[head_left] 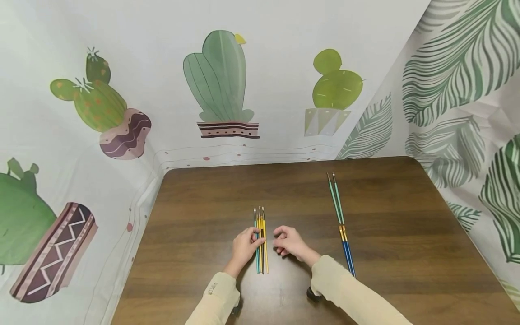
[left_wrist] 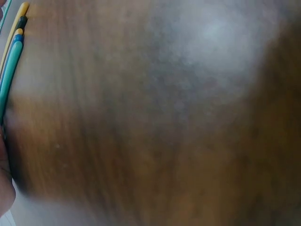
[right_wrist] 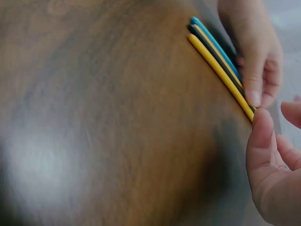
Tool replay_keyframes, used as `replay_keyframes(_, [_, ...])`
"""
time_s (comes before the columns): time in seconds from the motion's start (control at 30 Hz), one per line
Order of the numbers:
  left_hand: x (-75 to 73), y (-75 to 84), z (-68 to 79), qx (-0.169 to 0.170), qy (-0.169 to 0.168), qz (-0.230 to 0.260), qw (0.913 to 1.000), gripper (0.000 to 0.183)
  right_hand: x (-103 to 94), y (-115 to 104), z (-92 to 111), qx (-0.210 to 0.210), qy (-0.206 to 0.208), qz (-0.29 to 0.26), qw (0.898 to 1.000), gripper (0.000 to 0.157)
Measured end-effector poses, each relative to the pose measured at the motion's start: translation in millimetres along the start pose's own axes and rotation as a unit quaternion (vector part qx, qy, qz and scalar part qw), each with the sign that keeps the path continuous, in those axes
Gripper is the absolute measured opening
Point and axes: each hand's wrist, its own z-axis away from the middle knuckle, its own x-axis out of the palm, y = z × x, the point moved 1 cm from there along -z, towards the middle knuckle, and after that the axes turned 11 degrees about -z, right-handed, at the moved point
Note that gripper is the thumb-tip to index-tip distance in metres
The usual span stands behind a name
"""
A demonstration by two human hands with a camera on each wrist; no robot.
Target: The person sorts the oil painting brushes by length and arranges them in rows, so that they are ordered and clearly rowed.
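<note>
A: What does the left hand [head_left: 243, 246] do?
B: It pinches the bunch of brushes [head_left: 262, 256], which lies left of the tabletop's [head_left: 390, 225] middle, well apart from the far edge; the right hand [head_left: 290, 241], just beside, holds nothing, its fingers loosely bent.
A: And how far is the work?
B: To the right, I judge, two pairs are already arranged: the teal pair [head_left: 338, 199] near the far edge, the blue pair [head_left: 347, 253] next, toward the near edge; the bunch itself seems unfinished.
</note>
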Motion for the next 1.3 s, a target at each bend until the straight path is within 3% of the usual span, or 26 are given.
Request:
replay_keyframes(0.37, [-1.5,-2.2,0.1,-0.004,-0.007,0.021,0.9997,0.029,20.6,12,-9,-0.033,0.032,0.066,0.997,0.03])
replay_keyframes(0.6, [-1.2,-3.0,-0.6,-0.012,-0.009,0.025,0.9996,0.028,29.7,10,-13,-0.063,0.09,0.131,0.985,0.029])
replay_keyframes(0.83, [1.6,-3.8,-0.2,-0.003,-0.002,0.026,0.9997,0.028,32.3,9,-14,-0.068,0.111,0.194,0.972,0.031])
replay_keyframes(0.97, [2.6,-3.8,0.3,-0.001,0.002,0.027,0.9996,0.028,31.6,11,-16,-0.077,0.109,0.202,0.97,0.03])
replay_keyframes(1.3, [2.0,-2.3,0.5,-0.003,0.007,0.016,0.9998,0.028,27.3,10,-17,-0.06,0.099,0.163,0.98,0.026])
